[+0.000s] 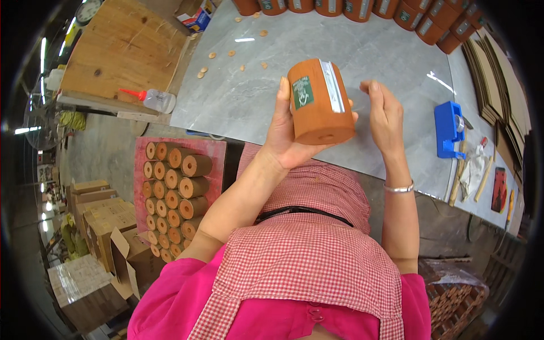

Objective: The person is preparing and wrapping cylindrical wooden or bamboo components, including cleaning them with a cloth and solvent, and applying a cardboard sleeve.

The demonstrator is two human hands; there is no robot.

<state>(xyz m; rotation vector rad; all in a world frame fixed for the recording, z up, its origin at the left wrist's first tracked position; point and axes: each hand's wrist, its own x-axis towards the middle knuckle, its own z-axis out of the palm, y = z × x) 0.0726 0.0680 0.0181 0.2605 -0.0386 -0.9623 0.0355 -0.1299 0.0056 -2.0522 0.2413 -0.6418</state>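
My left hand [279,133] grips an orange-brown cylinder [317,120] above the near edge of the table, its thumb along the left side and its fingertips showing at the right. The cylinder is slightly tilted, with a green label [303,93] and a shiny silver-white strip [332,85] on its side. A small round mark shows on its near end. Just to the right, apart from the cylinder, my right hand [386,116] is raised with its fingers curled in and the thumb near the index finger. Whatever those fingers may hold is hidden.
Labelled cylinders [358,9] line the table's [255,96] far edge; small round discs [232,53] lie scattered. A blue tape dispenser [447,127] stands right, a red-tipped squeeze bottle [158,101] left. Holed cylinders [194,165] are stacked at lower left, beside cardboard boxes [107,221].
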